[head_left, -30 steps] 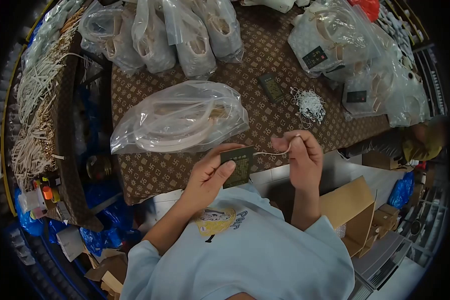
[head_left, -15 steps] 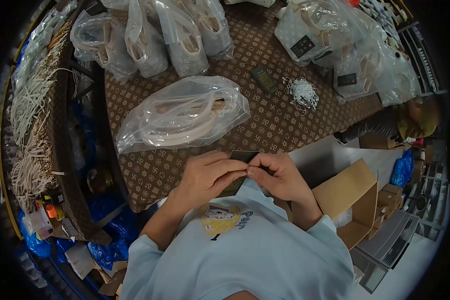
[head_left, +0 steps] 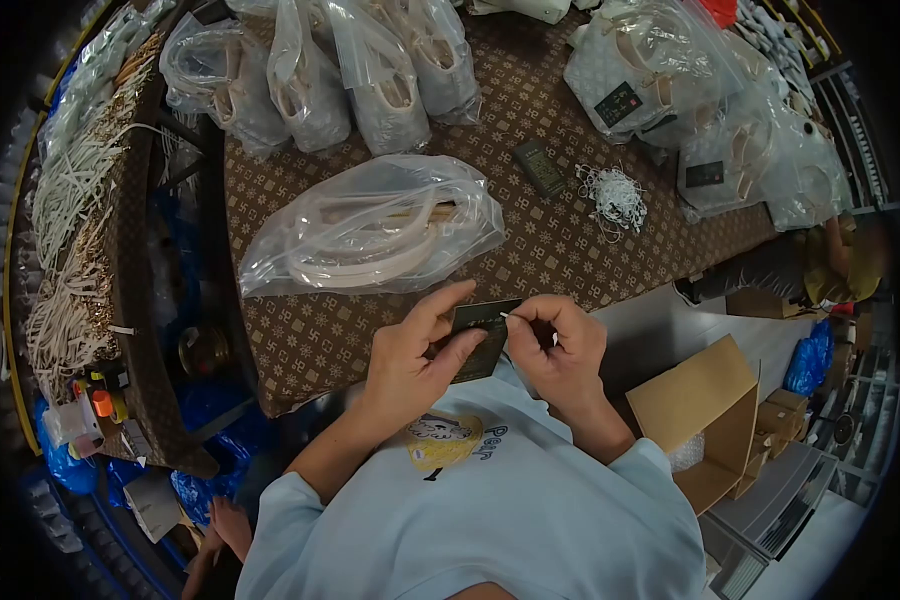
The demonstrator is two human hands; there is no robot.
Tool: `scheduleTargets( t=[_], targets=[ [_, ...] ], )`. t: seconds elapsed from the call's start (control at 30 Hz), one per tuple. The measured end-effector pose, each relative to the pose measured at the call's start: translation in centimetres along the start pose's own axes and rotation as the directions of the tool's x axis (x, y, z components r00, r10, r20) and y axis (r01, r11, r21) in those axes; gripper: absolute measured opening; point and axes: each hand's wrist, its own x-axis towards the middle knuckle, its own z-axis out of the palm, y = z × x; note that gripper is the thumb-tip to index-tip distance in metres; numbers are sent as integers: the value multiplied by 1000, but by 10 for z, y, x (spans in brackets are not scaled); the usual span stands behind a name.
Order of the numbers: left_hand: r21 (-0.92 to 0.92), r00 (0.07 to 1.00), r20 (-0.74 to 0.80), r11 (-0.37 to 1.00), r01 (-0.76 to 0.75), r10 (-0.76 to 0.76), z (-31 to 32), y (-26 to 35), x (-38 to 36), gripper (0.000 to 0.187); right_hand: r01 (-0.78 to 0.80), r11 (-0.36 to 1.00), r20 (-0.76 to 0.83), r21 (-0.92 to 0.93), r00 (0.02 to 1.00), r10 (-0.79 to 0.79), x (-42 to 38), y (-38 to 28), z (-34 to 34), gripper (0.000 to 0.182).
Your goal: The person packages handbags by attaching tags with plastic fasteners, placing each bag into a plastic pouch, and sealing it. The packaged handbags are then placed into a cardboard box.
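Observation:
My left hand point(head_left: 405, 355) holds a dark hang tag point(head_left: 484, 362) in front of my shirt, thumb across its face, index finger raised off it. At the tag's upper right corner, my right hand point(head_left: 565, 350) pinches a small white string end point(head_left: 506, 314) between thumb and forefinger. How far the string passes through the tag is too small to tell. Beyond my hands lies a clear plastic bag point(head_left: 315, 215) with a pale-handled item inside. Farther back are a stack of dark tags point(head_left: 540, 167) and a tangle of white tag strings point(head_left: 615, 197).
Wrapped handbags point(head_left: 390, 115) line the table's point(head_left: 515, 90) back left; more bagged handbags point(head_left: 640, 80) with dark tags stand at right. Straps point(head_left: 65, 300) hang over a left rack. An open carton point(head_left: 695, 400) sits right. Other people's parts show: a hand point(head_left: 232, 525) and a leg point(head_left: 750, 275).
My left index finger has lifted, uncovering more of the tag. The right hand has shifted slightly right, showing the white string end. Another person's hand has appeared at lower left.

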Motion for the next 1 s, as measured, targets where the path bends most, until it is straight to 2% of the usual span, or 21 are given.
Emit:
scheduleTargets(
  t=[0.13,0.23,0.33,0.4,0.47,0.5,0.53,0.57,0.6,0.63,0.67,0.7,0.77,0.93,1.0],
  targets=[
    [34,996,-28,995,-89,90,6,5,-1,40,200,968,36,-153,980,-197,9,4,3,16],
    [16,992,-74,995,-100,101,8,1,-4,38,240,958,32,-159,971,-238,9,6,8,17],
    [83,991,-57,990,-115,120,3,2,-7,38,293,940,42,-174,956,-290,11,8,13,20],
    [236,982,-28,955,-177,189,-2,8,-6,42,311,934,64,-177,950,-305,12,14,18,19],
    [241,981,7,952,-189,193,-8,6,-7,44,332,926,85,-181,943,-321,12,12,19,19],
    [251,979,48,947,-202,197,-11,6,-7,46,6,999,92,46,996,-10,11,7,17,17],
    [252,979,41,946,-203,199,-14,6,-6,46,-328,910,171,255,941,292,12,1,15,15],
    [182,963,54,945,-271,265,-16,7,-5,45,-429,844,272,322,896,351,17,-10,11,14],
    [109,941,64,935,-337,332,-19,7,-5,45,-426,846,273,320,897,348,15,-9,10,14],
    [109,940,62,934,-341,336,-25,4,-3,45,-499,770,363,398,856,368,13,-6,7,14],
    [-114,948,148,957,-266,281,-34,-3,-2,42,-571,680,452,460,810,375,11,-4,7,14],
    [-324,939,245,933,-157,242,-39,-9,0,38,-570,682,449,458,811,376,11,-4,7,14],
    [-331,938,232,928,-173,257,-39,-14,3,35,-616,654,523,439,767,371,9,-5,10,14],
    [-273,946,177,937,-219,273,-35,-12,8,24,-627,586,526,513,769,363,3,-2,20,17],
    [-102,932,119,938,-331,342,-33,-12,9,16,-624,560,510,545,777,368,-1,2,23,18]
  ],
)
